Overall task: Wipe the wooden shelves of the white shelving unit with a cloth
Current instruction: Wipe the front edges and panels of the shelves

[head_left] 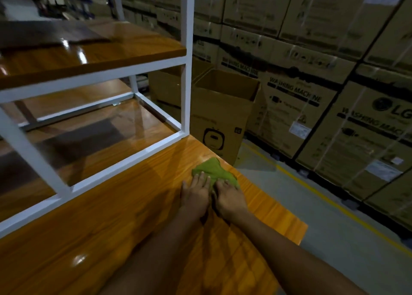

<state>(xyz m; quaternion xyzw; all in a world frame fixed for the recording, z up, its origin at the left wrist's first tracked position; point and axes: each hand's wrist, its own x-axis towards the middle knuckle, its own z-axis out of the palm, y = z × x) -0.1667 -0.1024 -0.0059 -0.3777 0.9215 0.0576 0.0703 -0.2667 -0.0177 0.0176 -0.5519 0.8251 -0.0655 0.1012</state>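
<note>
A crumpled green cloth point(211, 168) lies on the glossy wooden surface point(111, 216) near its far right corner. My left hand point(195, 194) presses flat on the cloth's near left part, fingers straight. My right hand point(229, 197) lies beside it on the cloth's near right part; its fingertips are tucked into the fabric. The white metal frame point(186, 71) of the shelving unit rises on the left, with a wooden upper shelf point(100, 56) and a lower wooden shelf point(100, 138) inside it.
An open cardboard box point(220, 114) stands on the floor just beyond the surface's far corner. Stacked washing-machine cartons point(312, 83) wall off the right and back. A yellow floor line point(334, 203) runs along the grey aisle point(334, 250).
</note>
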